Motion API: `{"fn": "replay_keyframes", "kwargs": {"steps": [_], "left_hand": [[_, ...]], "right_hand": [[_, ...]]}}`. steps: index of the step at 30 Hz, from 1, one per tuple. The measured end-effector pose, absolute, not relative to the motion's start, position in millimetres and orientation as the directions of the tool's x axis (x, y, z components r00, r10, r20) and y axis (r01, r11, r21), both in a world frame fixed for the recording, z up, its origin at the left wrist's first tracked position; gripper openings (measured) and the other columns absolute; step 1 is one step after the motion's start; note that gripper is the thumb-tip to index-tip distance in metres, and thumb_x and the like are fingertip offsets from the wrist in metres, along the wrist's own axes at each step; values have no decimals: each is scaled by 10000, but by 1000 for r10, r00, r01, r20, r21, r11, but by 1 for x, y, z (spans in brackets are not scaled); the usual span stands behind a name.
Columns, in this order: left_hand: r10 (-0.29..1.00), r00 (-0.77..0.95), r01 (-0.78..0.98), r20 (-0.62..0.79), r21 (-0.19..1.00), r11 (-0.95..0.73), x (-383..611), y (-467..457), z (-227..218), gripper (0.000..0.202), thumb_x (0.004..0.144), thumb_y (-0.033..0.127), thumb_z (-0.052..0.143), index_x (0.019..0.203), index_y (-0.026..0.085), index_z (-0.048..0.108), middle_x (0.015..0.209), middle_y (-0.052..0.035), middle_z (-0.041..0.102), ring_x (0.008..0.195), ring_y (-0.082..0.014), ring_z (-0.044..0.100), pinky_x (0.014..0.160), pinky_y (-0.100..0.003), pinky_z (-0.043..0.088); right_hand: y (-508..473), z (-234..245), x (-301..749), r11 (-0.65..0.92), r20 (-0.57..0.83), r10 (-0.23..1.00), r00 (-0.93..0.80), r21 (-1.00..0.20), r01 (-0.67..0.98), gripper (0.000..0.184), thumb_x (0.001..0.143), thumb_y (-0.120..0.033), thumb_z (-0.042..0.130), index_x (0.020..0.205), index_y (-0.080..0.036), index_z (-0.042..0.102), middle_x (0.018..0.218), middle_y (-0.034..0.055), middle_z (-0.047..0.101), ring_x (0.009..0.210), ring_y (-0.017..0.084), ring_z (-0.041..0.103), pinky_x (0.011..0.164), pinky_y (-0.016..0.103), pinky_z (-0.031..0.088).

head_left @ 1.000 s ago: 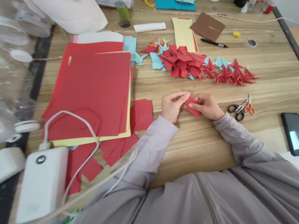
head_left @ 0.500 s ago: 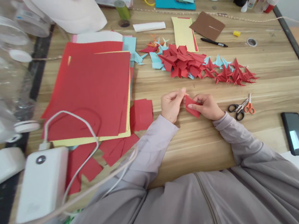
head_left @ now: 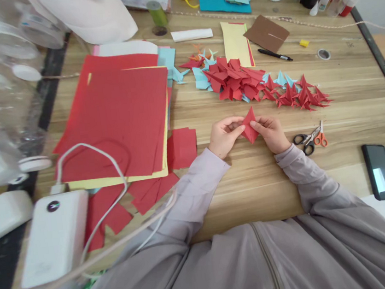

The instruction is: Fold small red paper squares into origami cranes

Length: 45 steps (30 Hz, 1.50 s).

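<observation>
A small piece of folded red paper (head_left: 250,131), now diamond-shaped with a crease down its middle, is held up between my two hands over the table. My left hand (head_left: 224,136) pinches its left corner between thumb and fingers. On its right side my right hand (head_left: 271,131) grips it, the thumb pressed on the front face. Beyond the hands lies a heap of folded red paper pieces (head_left: 235,78), with pointed red paper cranes (head_left: 294,95) and some light blue ones at its right end.
Left of my hands, large red sheets (head_left: 123,120) lie stacked, with small red squares (head_left: 183,148) beside them. Scissors (head_left: 308,139) lie right of my right hand; a phone (head_left: 379,172) is farther right. A white power bank (head_left: 55,236) with a cable stands front left.
The red paper has turned from a narrow, slanted shape to an upright diamond facing me. My left hand has moved from above its tip to its left side; my right thumb has moved up.
</observation>
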<state>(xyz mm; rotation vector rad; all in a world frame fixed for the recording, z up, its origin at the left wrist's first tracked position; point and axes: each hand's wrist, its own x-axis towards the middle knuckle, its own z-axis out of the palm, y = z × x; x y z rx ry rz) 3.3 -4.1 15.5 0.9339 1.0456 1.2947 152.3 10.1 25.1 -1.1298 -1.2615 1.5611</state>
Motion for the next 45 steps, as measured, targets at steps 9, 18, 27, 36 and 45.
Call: {"fn": "replay_keyframes", "kwargs": {"steps": [9,18,27,36,45], "left_hand": [[995,-80,-242,-53,970,32,4,-4,14,224,607,293,774,791,172,734,670,-7,656,569,-102,546,562,-254,478],[992,-127,-317,-14,948,-28,0,0,12,82,611,148,715,645,216,746,738,-7,697,697,-115,608,653,-239,461],[994,-101,-290,31,955,-60,3,-2,12,121,587,186,771,702,174,738,741,-18,698,652,-107,597,643,-249,476],[994,-96,-379,-57,925,16,1,0,10,373,544,192,800,905,171,708,744,-9,694,682,-109,625,668,-249,513],[995,-69,-317,-67,948,42,1,-3,14,278,591,274,797,830,162,712,628,13,647,568,-85,574,592,-227,476]], "right_hand": [[9,24,151,-147,-113,958,-263,-983,-112,391,603,-500,778,830,-194,690,774,24,723,709,178,658,750,342,548],[7,19,156,-115,-86,975,-207,-984,-134,176,700,-371,703,764,-209,725,700,8,693,609,132,606,606,280,513],[8,18,152,-68,-30,979,-201,-980,-185,290,602,-353,818,786,-211,644,791,-8,703,704,131,635,674,266,526],[9,18,152,-137,-98,975,-200,-971,-194,403,652,-464,771,914,-217,589,645,-36,684,573,127,627,602,269,547],[6,24,149,-130,-99,969,-226,-983,-126,352,621,-480,782,773,-190,652,653,-18,676,595,118,601,602,255,510]]}}
